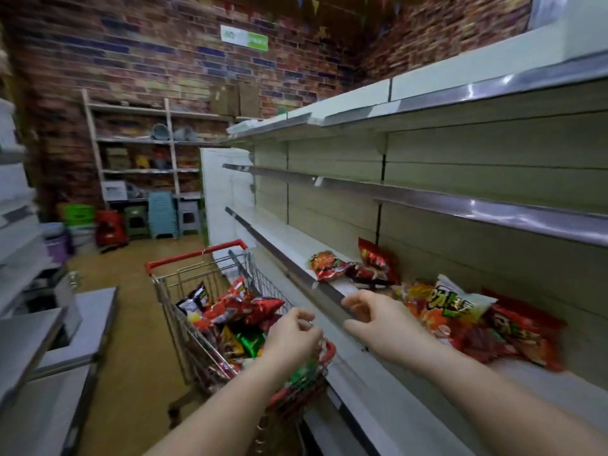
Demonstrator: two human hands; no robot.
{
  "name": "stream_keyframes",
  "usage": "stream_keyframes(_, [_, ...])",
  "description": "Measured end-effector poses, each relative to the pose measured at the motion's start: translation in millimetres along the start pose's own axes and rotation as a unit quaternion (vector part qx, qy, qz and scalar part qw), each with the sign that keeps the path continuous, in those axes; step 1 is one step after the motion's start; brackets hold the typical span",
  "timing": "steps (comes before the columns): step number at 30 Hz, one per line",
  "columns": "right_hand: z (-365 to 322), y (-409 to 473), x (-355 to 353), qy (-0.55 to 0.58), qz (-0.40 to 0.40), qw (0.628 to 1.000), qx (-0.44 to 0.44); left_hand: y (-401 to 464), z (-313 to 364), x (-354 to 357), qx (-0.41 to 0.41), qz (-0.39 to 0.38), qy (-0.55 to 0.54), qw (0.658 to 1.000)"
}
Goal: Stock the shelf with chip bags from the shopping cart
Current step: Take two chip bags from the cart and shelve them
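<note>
Shopping cart [184, 291]: parked just beside shelf [279, 238], red handle at far end, heaped with chip bags [241, 309].
Left hand [292, 334]: fingers curled, held over cart's near rim; whether rim is gripped cannot be told.
Right hand [378, 319]: fingers loosely curled, nothing held, poised at shelf's front edge.
Shelf: red bags [355, 266] and orange bag [444, 307] already laid there, right of cart.
</note>
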State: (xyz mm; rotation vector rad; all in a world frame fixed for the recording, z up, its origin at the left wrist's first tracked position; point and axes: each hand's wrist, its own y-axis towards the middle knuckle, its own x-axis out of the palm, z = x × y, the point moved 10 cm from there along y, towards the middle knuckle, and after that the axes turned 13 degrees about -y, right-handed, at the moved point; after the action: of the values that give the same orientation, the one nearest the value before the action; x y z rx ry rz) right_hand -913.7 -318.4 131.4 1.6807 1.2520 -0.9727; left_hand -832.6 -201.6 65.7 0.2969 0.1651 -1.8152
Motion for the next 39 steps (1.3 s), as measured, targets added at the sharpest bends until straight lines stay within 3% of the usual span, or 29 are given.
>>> stream_keyframes(9, [-24, 96, 110, 0.06, -0.104, 0.992, -0.025, 57, -94, -63, -0.086, 0.066, -0.014, 0.994])
stream_keyframes(19, [34, 233, 240, 0.085, -0.219, 0.972, 0.007, 153, -195, -53, -0.213, 0.116, -0.033, 0.97])
stream_keyframes(26, [58, 282, 338, 0.113, -0.296, 0.945, 0.082, 200, -262, -44, -0.285, 0.098, -0.064, 0.951])
stream_keyframes(39, [90, 326, 456, 0.192, -0.254, 0.897, 0.306, 310, -368, -35, -0.328, -0.028, -0.006, 0.944])
